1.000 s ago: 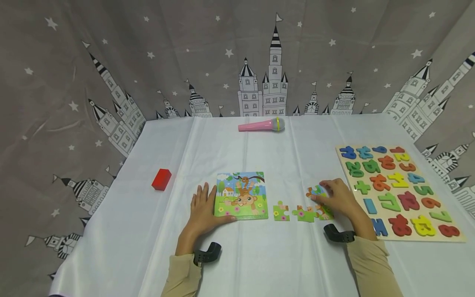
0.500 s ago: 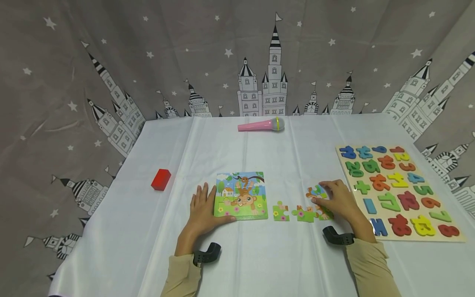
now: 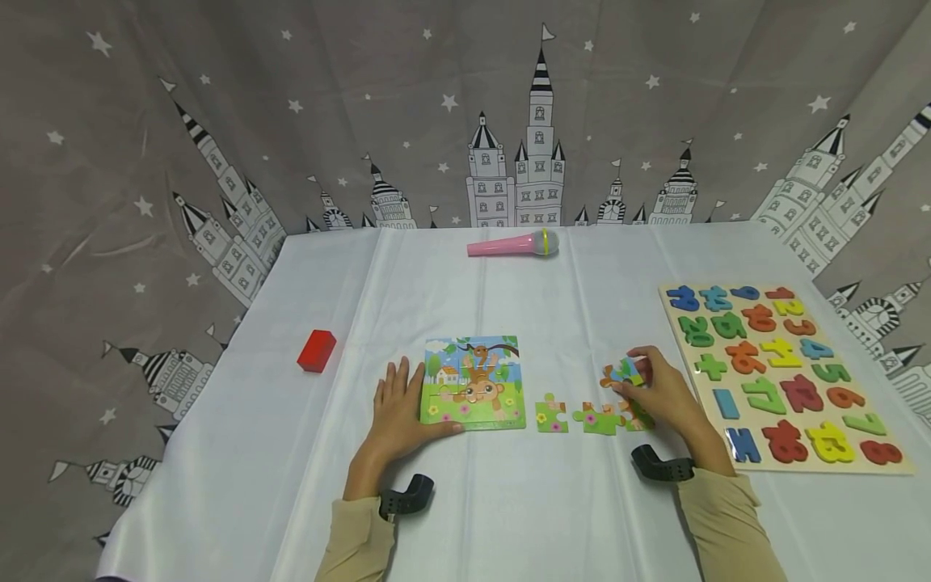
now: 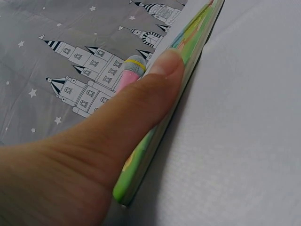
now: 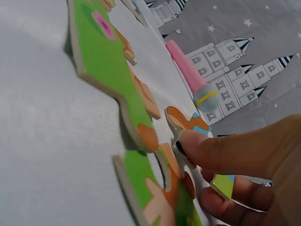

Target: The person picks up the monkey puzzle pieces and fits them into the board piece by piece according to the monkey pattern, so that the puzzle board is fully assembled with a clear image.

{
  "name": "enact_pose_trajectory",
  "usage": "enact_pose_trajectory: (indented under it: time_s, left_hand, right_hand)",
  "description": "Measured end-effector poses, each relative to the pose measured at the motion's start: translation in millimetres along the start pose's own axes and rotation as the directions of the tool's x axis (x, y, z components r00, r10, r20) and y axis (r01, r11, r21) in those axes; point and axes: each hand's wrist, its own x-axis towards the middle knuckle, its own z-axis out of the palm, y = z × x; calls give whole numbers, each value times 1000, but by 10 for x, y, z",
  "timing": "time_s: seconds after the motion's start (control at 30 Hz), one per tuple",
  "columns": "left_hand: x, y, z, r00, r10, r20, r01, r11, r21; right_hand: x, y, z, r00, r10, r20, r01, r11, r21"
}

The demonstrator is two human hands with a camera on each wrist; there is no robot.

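Note:
A square monkey puzzle [image 3: 476,404] lies on the white-covered table in the head view. My left hand [image 3: 396,408] rests along its left side with fingers straight. In the left wrist view, the thumb [image 4: 155,89] lies on the puzzle's edge. To the right, my right hand [image 3: 665,392] pinches a blue, green and brown jigsaw piece [image 3: 620,372] between thumb and fingers. The right wrist view shows that held piece [image 5: 188,120] tilted, partly covered by the thumb. Below it are a green-and-brown piece [image 3: 637,416], a green piece with a pink flower [image 3: 600,420] and a corner piece [image 3: 550,416].
A wooden number board [image 3: 781,380] with coloured figures lies at the right, close to my right forearm. A pink toy microphone [image 3: 509,245] sits near the back edge. Off to the left is a red block [image 3: 316,351]. A grey castle-print curtain [image 3: 364,97] hangs behind.
My right hand has raised and tilted the pinched jigsaw piece slightly. The left hand and the monkey puzzle have stayed in place.

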Motion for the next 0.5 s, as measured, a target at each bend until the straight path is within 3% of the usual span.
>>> enact_pose_trajectory:
  time_s: [0.17,0.5]
  left_hand:
    - [-6,-5,0,1000,2,4,-2,1000,0]
    - [0,-12,4,1000,11,-4,-10,1000,1]
  right_hand:
    - [-1,-9,24,998,-62,-28,62,998,-4]
    - [-24,-47,65,987,-159,-2,159,987,12]
